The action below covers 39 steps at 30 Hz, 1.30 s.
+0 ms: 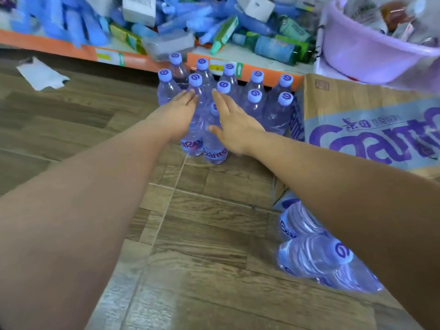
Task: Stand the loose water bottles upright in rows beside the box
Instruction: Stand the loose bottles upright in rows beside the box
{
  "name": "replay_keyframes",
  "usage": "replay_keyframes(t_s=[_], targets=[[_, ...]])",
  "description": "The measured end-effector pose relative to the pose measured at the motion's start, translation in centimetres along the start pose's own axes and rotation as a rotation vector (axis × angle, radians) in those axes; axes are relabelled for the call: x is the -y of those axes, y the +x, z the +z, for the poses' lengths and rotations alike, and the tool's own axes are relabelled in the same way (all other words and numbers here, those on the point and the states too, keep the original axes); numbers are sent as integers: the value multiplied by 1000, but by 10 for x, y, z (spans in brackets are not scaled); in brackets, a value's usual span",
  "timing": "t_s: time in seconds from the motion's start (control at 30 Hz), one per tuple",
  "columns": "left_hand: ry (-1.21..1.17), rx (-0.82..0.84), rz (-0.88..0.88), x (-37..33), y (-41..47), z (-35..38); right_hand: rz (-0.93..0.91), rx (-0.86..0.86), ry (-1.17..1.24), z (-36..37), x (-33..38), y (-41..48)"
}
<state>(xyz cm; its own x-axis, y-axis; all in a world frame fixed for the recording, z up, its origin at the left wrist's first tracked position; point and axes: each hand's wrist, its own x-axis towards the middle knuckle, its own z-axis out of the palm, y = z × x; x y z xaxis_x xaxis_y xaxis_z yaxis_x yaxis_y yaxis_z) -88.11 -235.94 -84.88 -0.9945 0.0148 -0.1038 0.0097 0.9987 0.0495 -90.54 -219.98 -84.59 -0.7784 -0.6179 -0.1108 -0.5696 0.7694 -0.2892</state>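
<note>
Both arms are stretched out over the wood-pattern floor (202, 222). The left hand (182, 109) and the right hand (232, 125) lie flat on either side of the two front bottles (213, 146). The fingers (221, 101) of both hands are straight and close together, the right thumb spread out; nothing is gripped. The palms seem to rest against the bottles' sides.

Behind those two stand the upright water bottles (254, 103), lilac caps up, in rows just beside the left wall of the cardboard box (357, 110), whose side carries purple lettering. Several loose bottles (312, 256) lie on their sides near the box's front corner, partly under the right forearm.

Beyond the rows runs an orange-edged shelf (59, 47) heaped with blue packages. A lilac basin (357, 51) sits above the box, and a white scrap of paper (40, 75) lies on the floor to the left.
</note>
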Motion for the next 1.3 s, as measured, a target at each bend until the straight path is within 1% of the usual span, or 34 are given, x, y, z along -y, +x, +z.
replay_keyframes(t_s=[0.1,0.17,0.27,0.33,0.4,0.47,0.57,0.67,0.73,0.9,1.03,1.1,1.3], targets=[[12,-100,-12,3,13,-5,21,27,-48,9,5,12],[30,-97,-61,0,19,-9,53,4,-52,8,4,16],[139,-111,-91,-2,21,-4,82,-14,-63,5,4,17],[96,-125,-99,1,19,3,105,-7,-71,6,3,16],[32,-109,-52,4,18,5,123,-11,-61,8,0,11],[39,-85,-19,5,15,2,128,-25,-42,9,-1,6],[114,-23,-6,1,6,-4,124,-48,-8,7,1,-5],[232,12,57,-6,-7,-6,115,8,-5,6,5,-16],[278,15,67,-6,-18,-5,97,30,8,4,10,-24],[301,31,75,-12,-48,-9,69,53,39,-4,18,-54],[264,63,124,-29,-71,-28,30,72,27,-23,28,-84],[234,57,137,-39,-80,-43,4,53,30,-40,31,-97],[272,-5,155,-75,-103,-112,-58,-136,-17,-118,33,-136]])
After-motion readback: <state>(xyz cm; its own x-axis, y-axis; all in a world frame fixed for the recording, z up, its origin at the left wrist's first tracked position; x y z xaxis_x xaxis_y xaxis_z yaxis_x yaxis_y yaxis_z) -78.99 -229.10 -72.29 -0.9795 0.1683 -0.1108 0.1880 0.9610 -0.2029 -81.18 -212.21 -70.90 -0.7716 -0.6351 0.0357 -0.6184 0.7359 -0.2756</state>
